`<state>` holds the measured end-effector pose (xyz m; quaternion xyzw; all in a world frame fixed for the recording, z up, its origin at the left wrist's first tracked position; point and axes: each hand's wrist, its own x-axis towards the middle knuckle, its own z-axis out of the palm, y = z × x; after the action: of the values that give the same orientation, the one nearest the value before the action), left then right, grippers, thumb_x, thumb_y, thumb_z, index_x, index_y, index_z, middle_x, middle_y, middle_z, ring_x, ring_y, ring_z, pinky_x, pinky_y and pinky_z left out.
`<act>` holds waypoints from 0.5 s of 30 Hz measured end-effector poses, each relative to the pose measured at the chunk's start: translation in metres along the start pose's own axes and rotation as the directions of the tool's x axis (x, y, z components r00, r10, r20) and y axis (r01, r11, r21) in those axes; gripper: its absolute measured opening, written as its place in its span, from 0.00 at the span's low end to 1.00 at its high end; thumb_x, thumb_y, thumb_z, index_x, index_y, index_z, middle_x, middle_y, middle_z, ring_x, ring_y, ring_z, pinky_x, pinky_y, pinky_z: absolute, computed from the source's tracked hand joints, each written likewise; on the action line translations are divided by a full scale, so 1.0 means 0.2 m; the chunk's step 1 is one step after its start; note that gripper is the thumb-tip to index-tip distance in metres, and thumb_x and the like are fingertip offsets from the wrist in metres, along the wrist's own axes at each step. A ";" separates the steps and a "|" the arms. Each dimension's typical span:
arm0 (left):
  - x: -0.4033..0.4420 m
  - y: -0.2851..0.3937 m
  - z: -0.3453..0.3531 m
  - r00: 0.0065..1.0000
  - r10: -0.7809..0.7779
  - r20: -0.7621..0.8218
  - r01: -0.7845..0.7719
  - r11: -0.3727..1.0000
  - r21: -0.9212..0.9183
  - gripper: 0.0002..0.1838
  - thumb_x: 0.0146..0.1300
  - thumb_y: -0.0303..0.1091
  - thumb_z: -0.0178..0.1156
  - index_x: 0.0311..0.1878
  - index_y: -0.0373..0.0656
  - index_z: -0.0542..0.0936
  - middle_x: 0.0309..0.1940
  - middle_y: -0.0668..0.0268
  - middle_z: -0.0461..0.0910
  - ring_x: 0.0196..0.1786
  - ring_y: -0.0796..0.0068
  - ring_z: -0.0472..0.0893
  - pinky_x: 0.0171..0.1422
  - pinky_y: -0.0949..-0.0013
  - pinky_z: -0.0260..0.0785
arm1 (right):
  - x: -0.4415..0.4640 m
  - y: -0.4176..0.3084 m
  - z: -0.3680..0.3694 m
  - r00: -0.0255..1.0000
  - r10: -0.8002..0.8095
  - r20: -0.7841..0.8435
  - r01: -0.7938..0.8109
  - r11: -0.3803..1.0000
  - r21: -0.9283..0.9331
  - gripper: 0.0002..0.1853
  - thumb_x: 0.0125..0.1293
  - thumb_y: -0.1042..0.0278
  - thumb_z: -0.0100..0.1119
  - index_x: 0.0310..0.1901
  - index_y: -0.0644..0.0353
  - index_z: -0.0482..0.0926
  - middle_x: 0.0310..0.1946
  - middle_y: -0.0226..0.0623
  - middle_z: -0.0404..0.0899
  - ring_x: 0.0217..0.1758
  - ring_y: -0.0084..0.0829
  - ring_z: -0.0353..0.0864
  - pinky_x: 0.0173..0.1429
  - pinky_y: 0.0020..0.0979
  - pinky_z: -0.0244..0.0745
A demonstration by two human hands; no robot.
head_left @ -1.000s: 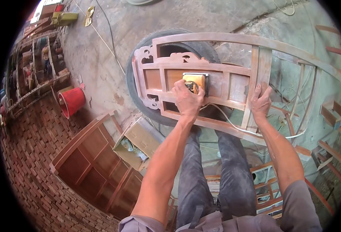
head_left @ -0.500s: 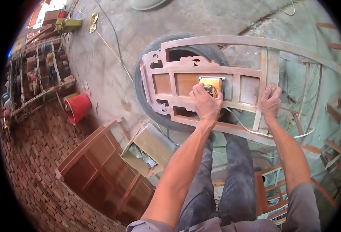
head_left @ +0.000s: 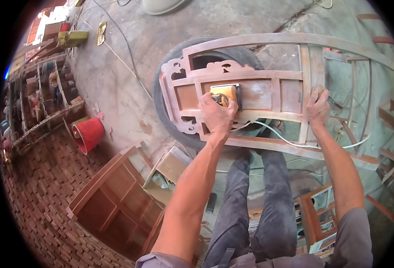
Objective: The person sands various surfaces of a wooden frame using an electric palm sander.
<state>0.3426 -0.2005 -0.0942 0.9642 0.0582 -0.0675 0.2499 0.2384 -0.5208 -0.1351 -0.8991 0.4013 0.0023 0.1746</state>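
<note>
Propping the wooden frame (head_left: pixel 275 96) at upper centre, the tyre (head_left: pixel 238 53) likely cushions it. Left hand (head_left: pixel 218 115) clamps the yellow sander (head_left: pixel 226 91) on a panel, picture centre; right hand (head_left: pixel 317 107), apart, curls on the upright (head_left: pixel 315 67) right of centre, probably bracing, grip unclear.

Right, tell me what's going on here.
A person's left hand grips a yellow power sander set on an inset panel of a wooden frame. Their right hand rests at the frame's broad crosspiece. The frame's carved end lies over a tyre. Whether the sander is running, I can't tell.
</note>
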 end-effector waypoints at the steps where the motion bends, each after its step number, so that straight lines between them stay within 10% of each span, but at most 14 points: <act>1: 0.01 0.00 -0.01 1.000 -0.012 0.006 0.012 1.000 -0.001 0.35 0.59 0.41 0.76 0.62 0.32 0.72 0.53 0.47 0.77 0.60 0.43 0.76 0.66 0.46 0.70 | 0.00 0.00 0.00 1.000 -0.005 0.001 0.005 1.000 -0.003 0.24 0.83 0.42 0.46 0.58 0.57 0.67 0.37 0.69 0.84 0.42 0.74 0.84 0.45 0.68 0.76; 15: -0.07 0.15 0.09 1.000 -0.014 -0.019 0.014 1.000 0.012 0.30 0.58 0.42 0.74 0.56 0.35 0.72 0.51 0.50 0.74 0.58 0.45 0.75 0.64 0.46 0.71 | 0.00 0.00 0.00 1.000 -0.011 -0.001 0.011 1.000 -0.009 0.25 0.83 0.40 0.43 0.60 0.56 0.67 0.37 0.69 0.85 0.42 0.74 0.84 0.43 0.69 0.77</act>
<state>0.3314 -0.2365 -0.0932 0.9659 0.0670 -0.0605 0.2428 0.2379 -0.5204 -0.1342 -0.9021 0.3965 0.0025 0.1704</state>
